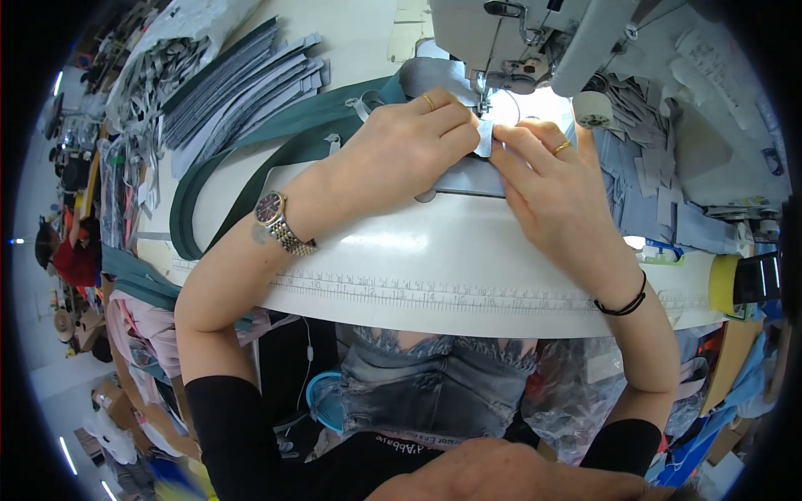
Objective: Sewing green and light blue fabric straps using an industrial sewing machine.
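A small light-grey piece of fabric (484, 139) lies between my two hands, just in front of the presser foot (482, 98) of a sewing machine (543, 50). My left hand (405, 142) pinches its left edge, fingertips close to the needle. On the other edge, the fingers of my right hand (555, 179) are closed on the same piece. A long dark-green zipper tape (292, 117) runs from beside my left hand and loops over the table on the left. A rounded grey piece (436, 78) lies behind my left fingers. My fingertips partly hide the fabric.
Stacked grey fabric strips (242, 92) lie at the back left beside a plastic bag (171, 58). More grey cut pieces (643, 159) are heaped right of the machine. A printed ruler (401, 295) follows the white table's front edge. A yellow roll (723, 282) sits at the right end.
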### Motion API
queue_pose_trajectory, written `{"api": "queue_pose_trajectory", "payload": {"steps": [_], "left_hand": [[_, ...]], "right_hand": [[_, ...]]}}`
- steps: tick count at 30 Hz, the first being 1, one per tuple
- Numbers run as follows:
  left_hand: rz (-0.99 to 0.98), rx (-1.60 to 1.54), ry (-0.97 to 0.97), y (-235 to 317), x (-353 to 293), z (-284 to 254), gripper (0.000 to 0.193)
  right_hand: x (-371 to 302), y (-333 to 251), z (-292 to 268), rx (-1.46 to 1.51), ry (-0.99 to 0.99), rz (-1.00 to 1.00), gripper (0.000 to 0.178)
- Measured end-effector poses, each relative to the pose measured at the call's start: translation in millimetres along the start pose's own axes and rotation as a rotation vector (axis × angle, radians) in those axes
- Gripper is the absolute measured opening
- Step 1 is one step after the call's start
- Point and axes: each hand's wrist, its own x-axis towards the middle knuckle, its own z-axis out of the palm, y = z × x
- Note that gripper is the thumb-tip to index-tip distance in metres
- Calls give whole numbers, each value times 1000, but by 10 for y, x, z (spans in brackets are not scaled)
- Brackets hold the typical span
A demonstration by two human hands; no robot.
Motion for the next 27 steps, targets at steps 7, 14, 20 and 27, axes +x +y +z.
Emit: {"api": "queue_pose_trajectory", "payload": {"steps": [7,14,20,27], "left_hand": [[-52,-36,31,-36,34,52,19],[-35,-13,88,-127,44,118,19],[-47,32,10,-59,14,57,19],[38,233,-95,58,5,-29,31]], "right_hand": [[3,70,20,-43,-2,4,23],[14,124,54,34,-1,44,27],[-8,166,1,109,50,18,29],[20,161,-49,151,-66,9,32]]}}
